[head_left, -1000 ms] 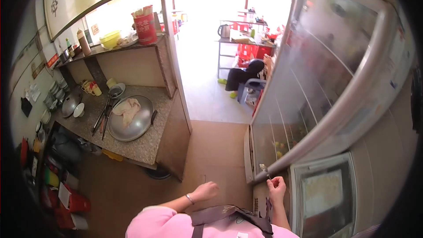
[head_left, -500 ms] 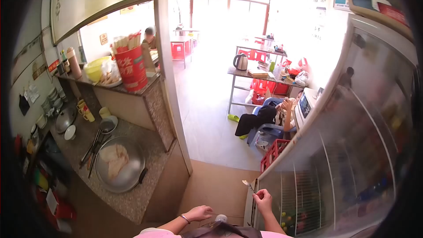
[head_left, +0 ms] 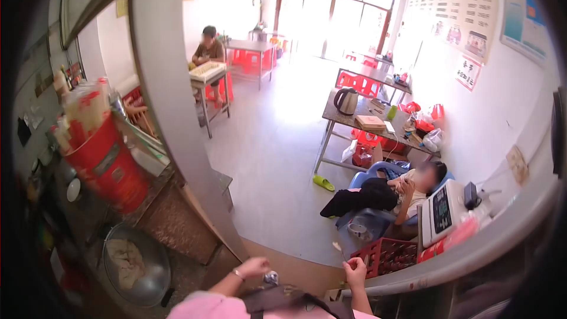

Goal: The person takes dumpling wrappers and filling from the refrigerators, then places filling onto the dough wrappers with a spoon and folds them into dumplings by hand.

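My right hand (head_left: 355, 273) is closed on a thin stick-like utensil (head_left: 339, 249), with a small pale lump at its upper end. The kind of utensil is too small to tell. My left hand (head_left: 253, 266) is in front of my body, its fingers loosely curled and nothing visible in them. Down to the left, a wide metal pan (head_left: 157, 282) with a pale, dough-like piece (head_left: 126, 261) in it stands on the counter, apart from both hands.
A partition post (head_left: 159, 82) rises at left beside a red tub (head_left: 109, 165) of chopsticks. Ahead, one person reclines in a blue chair (head_left: 378, 224) near a red crate (head_left: 390, 255); another sits by a table (head_left: 207, 77). A kettle (head_left: 346, 101) stands on a table at right.
My view has moved forward into the doorway and turned right. The counter and pan have shifted left and lower. My right hand still holds the utensil; my left fingers look more curled.
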A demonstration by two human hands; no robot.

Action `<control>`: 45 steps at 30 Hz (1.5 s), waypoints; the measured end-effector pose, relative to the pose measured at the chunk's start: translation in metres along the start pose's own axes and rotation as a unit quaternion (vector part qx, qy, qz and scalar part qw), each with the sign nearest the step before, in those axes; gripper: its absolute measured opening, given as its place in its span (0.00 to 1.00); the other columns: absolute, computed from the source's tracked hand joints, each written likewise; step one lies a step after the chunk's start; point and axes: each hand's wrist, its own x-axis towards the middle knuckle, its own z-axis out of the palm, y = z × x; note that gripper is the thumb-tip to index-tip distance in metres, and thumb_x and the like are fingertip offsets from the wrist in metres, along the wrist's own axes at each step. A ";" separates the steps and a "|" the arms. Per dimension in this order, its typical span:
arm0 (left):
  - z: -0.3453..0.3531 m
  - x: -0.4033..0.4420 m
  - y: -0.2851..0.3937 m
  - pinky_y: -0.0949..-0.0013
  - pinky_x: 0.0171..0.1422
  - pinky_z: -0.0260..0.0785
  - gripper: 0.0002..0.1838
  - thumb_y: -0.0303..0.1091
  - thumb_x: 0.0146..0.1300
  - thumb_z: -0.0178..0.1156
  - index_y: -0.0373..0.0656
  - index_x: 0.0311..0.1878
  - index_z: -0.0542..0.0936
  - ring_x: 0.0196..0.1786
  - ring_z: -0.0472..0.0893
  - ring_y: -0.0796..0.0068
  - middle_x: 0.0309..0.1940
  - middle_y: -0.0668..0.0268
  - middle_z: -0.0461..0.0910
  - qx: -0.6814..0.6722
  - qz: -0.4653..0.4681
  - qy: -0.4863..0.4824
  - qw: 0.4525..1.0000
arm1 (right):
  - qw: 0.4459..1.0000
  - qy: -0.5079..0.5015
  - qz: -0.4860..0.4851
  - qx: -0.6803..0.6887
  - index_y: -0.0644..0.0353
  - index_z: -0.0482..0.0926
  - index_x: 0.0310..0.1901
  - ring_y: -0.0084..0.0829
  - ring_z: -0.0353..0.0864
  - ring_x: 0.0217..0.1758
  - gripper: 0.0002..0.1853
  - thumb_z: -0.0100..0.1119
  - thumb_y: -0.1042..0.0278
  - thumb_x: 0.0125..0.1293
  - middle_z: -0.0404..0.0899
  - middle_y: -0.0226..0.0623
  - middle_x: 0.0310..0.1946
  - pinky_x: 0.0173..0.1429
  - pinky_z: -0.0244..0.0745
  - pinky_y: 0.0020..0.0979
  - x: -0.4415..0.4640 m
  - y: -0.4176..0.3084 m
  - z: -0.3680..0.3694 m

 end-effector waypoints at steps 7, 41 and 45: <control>-0.113 0.184 0.065 0.60 0.57 0.71 0.23 0.44 0.58 0.60 0.39 0.53 0.76 0.52 0.78 0.56 0.51 0.52 0.78 -0.020 0.069 0.051 0.996 | 0.999 0.051 0.004 0.016 0.60 0.74 0.27 0.17 0.69 0.22 0.10 0.68 0.72 0.53 0.73 0.26 0.19 0.28 0.64 0.22 0.130 -0.026 0.037; -0.426 0.384 -0.347 0.63 0.43 0.74 0.17 0.43 0.51 0.64 0.43 0.40 0.83 0.33 0.83 0.64 0.31 0.60 0.84 -0.294 -0.438 0.426 0.735 | 0.906 -0.395 -0.152 0.003 0.65 0.80 0.39 0.15 0.70 0.27 0.06 0.61 0.73 0.61 0.76 0.25 0.25 0.31 0.65 0.19 0.697 -0.268 0.688; -0.524 0.425 -0.372 0.64 0.47 0.74 0.18 0.46 0.52 0.63 0.44 0.43 0.82 0.41 0.82 0.65 0.37 0.61 0.83 -0.270 -0.338 0.469 0.770 | 0.911 -0.399 -0.108 0.004 0.64 0.80 0.40 0.17 0.71 0.27 0.07 0.58 0.74 0.61 0.76 0.26 0.26 0.30 0.67 0.20 0.723 -0.283 0.785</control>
